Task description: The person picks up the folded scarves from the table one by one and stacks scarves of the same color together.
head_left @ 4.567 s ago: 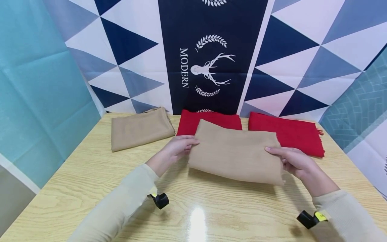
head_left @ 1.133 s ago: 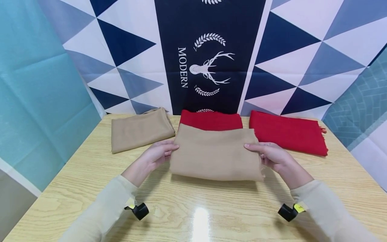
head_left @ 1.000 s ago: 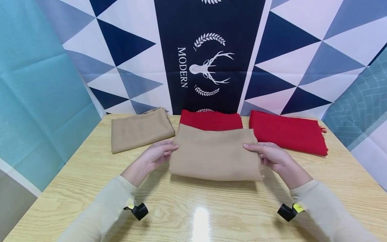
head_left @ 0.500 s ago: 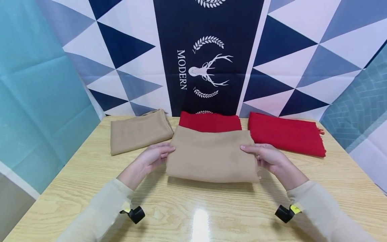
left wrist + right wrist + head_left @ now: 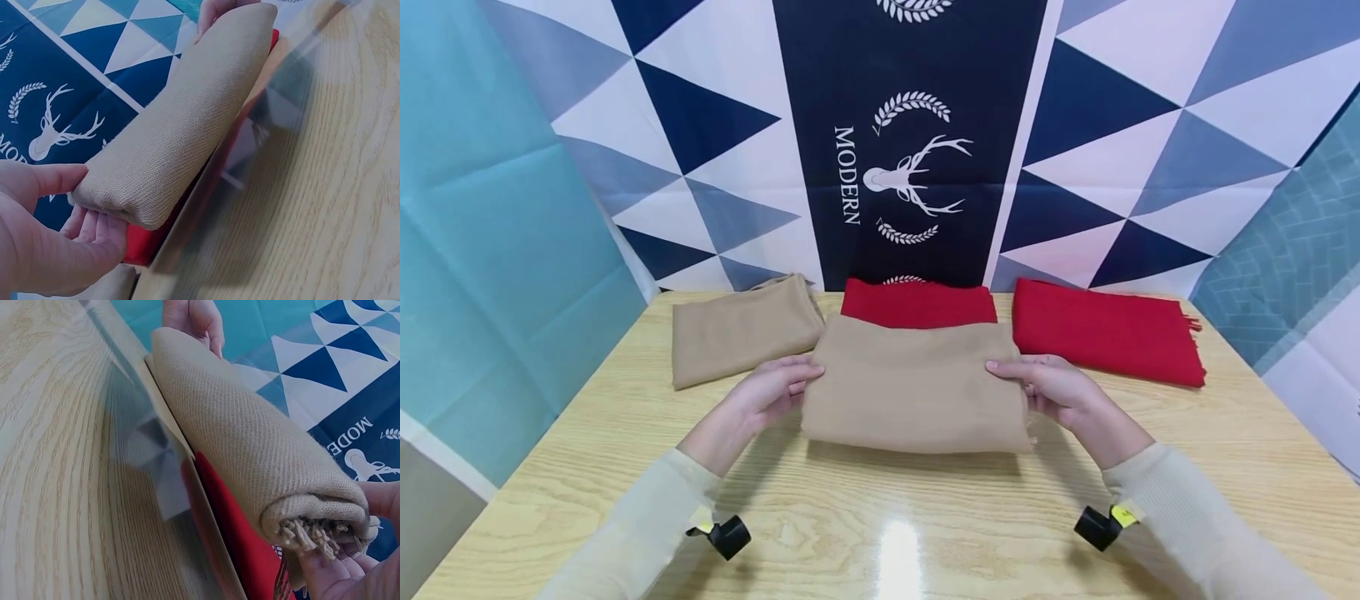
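A folded beige scarf (image 5: 917,387) is held level above the table between both hands. My left hand (image 5: 771,390) pinches its left end, thumb on top and fingers underneath, as the left wrist view shows on the scarf (image 5: 169,131). At the other end my right hand (image 5: 1060,390) grips it the same way. In the right wrist view the folded layers and tan fringe (image 5: 312,536) show at that end. Behind the held scarf lies a folded red scarf (image 5: 917,302), its front part hidden.
On the wooden table (image 5: 820,533), another folded beige scarf (image 5: 745,331) lies at the back left. A folded red scarf (image 5: 1108,331) with a fringed right edge lies at the back right. A patterned cloth backdrop (image 5: 917,150) stands along the table's back edge.
Over the last several seconds both hands have carried the beige scarf to the left, and in the last second it drifts slightly further left. Both grips stay the same; the other scarves lie still.
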{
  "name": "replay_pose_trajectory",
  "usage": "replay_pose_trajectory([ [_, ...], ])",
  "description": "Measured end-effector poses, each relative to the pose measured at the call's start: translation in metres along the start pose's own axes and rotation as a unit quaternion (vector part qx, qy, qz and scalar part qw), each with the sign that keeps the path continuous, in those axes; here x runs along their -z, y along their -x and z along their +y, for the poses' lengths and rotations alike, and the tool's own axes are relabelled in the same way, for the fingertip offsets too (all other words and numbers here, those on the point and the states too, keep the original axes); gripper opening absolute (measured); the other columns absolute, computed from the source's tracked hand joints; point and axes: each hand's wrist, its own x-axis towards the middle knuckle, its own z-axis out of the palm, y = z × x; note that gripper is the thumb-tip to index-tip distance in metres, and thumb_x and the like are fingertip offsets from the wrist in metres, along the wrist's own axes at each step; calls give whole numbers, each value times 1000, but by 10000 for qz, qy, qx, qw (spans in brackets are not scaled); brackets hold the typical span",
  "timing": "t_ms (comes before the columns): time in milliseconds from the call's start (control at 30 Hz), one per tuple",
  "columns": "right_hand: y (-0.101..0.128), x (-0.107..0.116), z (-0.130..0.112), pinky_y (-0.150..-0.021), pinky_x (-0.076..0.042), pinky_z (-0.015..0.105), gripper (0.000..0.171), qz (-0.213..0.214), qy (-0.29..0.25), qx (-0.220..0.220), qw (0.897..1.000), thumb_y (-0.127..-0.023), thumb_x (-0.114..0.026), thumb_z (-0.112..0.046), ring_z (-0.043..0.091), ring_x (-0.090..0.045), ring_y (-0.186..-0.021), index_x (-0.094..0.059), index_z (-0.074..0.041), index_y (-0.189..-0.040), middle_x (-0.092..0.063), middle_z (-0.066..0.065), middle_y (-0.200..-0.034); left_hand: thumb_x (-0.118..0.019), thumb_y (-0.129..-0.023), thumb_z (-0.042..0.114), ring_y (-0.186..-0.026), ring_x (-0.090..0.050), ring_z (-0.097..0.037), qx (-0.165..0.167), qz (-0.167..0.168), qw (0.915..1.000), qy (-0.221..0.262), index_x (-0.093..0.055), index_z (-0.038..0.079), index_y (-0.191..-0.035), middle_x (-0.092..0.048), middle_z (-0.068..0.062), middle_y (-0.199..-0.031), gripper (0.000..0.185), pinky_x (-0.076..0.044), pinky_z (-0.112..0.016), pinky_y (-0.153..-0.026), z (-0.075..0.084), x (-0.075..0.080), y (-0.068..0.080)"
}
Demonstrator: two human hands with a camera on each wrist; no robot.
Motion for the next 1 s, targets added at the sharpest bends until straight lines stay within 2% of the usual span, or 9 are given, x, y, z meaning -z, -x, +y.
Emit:
replay_pose_trajectory([
  [200,-1,-3,-3,-68,-55,19,4,-38,-25,51,10000,-90,-66,-29,5,-70,-71,-68,-25,-89,-73,-11,-81,-51,-95,3,-75,-63,-1,-4,85,10000,-31,-54,8,-99,-66,10,-81,8,-51,-16,-71,5,2,2],
  [433,-4,-7,-3,-68,-55,19,3,-66,-72,45,9999,-90,-66,-28,5,-69,-71,-68,-25,-89,-73,-11,-81,-51,-95,3,-76,-63,-1,9,81,10000,-58,-52,7,-103,-66,10,-83,8,-51,-16,-72,6,5,5],
  [667,-5,-9,-4,-70,-55,20,5,-95,-76,59,9999,-90,-66,-27,5,-70,-73,-69,-24,-88,-73,-11,-81,-50,-96,3,-76,-63,-1,33,33,10000,71,-56,10,-98,-67,10,-82,9,-51,-17,-73,5,9,7],
  [900,-8,-12,-5,-71,-55,20,5,-137,-91,73,9998,-91,-66,-26,5,-69,-71,-68,-21,-89,-73,-11,-81,-49,-96,4,-79,-64,-1,113,76,9999,52,-52,8,-106,-68,10,-85,11,-51,-17,-75,6,12,6],
  [1000,-9,-14,-4,-69,-54,19,5,-127,-69,84,9999,-90,-66,-25,5,-68,-70,-67,-20,-90,-72,-11,-81,-48,-96,4,-79,-64,-1,59,37,10000,33,-53,9,-105,-68,11,-84,11,-51,-17,-75,5,13,7],
])
